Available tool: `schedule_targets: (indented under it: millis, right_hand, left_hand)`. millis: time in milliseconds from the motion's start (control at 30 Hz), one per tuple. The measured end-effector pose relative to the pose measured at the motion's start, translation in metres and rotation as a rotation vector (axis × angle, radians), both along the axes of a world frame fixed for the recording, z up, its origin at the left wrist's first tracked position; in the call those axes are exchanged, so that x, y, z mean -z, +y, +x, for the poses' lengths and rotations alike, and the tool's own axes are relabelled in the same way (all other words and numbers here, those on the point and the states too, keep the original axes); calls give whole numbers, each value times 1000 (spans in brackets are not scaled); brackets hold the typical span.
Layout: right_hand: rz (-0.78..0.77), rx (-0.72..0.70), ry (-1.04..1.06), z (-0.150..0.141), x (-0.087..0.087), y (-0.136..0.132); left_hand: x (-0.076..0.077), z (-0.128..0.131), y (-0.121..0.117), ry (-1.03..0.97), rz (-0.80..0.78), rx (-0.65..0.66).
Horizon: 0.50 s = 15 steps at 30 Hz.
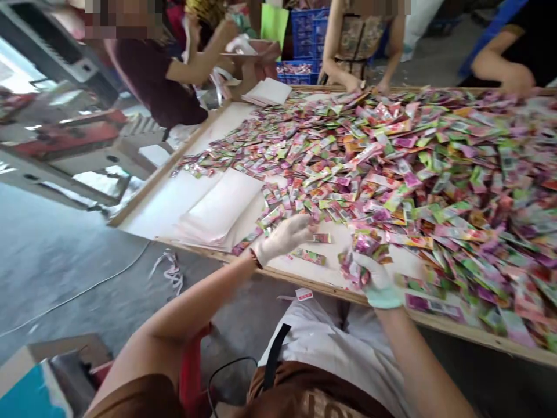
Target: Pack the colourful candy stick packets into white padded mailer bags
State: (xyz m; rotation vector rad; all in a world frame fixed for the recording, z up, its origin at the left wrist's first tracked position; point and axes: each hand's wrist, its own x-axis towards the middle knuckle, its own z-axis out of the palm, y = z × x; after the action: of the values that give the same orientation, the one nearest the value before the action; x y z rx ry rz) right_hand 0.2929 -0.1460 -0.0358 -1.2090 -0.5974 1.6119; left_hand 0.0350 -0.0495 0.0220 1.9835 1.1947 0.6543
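My left hand [285,237], in a white glove, reaches over the near edge of the table with its fingers stretched out and apart from the thumb. Nothing shows in its grasp. Just beyond its fingertips lie two loose sachets, a reddish one [321,238] and a green-and-pink one [310,256]. To the right, my right hand [378,281], gloved in white with a pale green cuff, is closed around a bunch of small colourful sachets [354,270]. A large heap of the same sachets [391,151] spreads behind and beside both hands.
A stack of white sheets [221,206] lies left of my left hand. More white sheets [267,92] rest at the far corner. A wooden rim [143,200] borders the table. Other people stand at the far side, and blue crates [300,69] are behind them.
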Motion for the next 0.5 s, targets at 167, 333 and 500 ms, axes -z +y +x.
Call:
schedule_targets:
  millis: [167, 333, 500]
  right_hand:
    - [-1, 57, 83, 21, 14, -7]
    - [90, 21, 99, 18, 8, -5]
    - [35, -23, -11, 13, -1, -5]
  left_hand:
    - [-16, -175, 28, 715, 93, -382]
    - [-8, -244, 26, 1117, -59, -389]
    - [-5, -197, 38, 1028, 38, -308]
